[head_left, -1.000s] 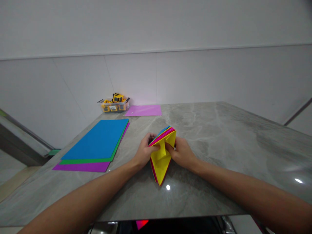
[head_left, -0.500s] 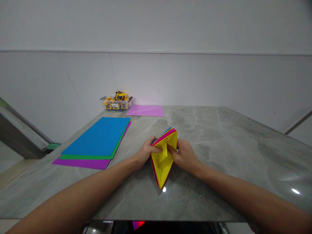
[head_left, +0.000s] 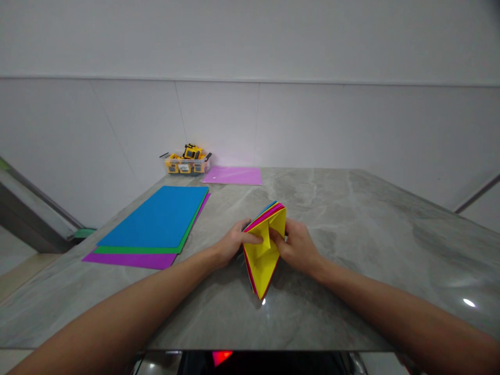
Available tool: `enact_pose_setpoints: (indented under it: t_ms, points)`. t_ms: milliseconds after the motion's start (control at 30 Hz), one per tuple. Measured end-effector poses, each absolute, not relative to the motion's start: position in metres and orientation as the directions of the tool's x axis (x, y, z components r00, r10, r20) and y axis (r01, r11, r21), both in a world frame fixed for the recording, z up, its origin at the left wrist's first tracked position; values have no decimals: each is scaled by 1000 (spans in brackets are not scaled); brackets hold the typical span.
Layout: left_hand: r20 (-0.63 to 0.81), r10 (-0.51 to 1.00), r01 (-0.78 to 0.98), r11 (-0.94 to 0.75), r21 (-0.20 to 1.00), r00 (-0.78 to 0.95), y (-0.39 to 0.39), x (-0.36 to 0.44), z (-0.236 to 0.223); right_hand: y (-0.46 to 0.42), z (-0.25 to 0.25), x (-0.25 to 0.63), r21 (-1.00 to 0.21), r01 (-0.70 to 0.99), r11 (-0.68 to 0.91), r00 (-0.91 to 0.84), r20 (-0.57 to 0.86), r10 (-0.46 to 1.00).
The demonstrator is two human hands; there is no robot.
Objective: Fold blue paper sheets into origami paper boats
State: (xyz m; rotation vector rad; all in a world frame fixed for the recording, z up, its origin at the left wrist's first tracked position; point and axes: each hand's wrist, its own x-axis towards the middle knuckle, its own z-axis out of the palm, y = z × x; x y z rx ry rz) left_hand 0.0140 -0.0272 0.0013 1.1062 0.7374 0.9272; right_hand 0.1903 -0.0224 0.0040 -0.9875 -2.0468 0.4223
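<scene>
Between my two hands is a folded paper piece (head_left: 261,260), yellow on the face toward me, with pink, red, yellow and blue layers stacked behind it. It narrows to a point at the bottom, just over the table. My left hand (head_left: 234,240) grips its left edge, the thumb lying across the yellow face and the other fingers behind. On the other side my right hand (head_left: 299,247) holds the right edge, its thumb pressed against a raised fold in the middle. The fingers behind the paper are mostly hidden.
Blue sheets (head_left: 156,216) lie at the left on top of a green sheet (head_left: 136,250) and a purple sheet (head_left: 128,260). A clear bin (head_left: 185,166) of yellow toy vehicles stands at the back beside a pink sheet (head_left: 234,176). The grey marble-patterned table (head_left: 351,224) meets a white wall.
The folded paper and both hands have shifted very slightly to the right. Both hands keep the same hold on it. The whole view has moved a little.
</scene>
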Motion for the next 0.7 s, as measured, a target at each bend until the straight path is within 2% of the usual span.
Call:
enact_pose_setpoints:
  t_ms: [167, 467, 700]
  points:
    - [-46, 894, -268, 182, 946, 447, -26, 13, -4, -21, 3, 191, -584, 498, 641, -366, 529, 766]
    - [-26, 828, -366, 275, 889, 560, -31, 15, 1, -21, 4, 193, -585, 484, 651, -376, 533, 758]
    - [-36, 858, -388, 269, 882, 513, -31, 14, -1, -21, 6, 194, -642, 445, 624, -396, 484, 780]
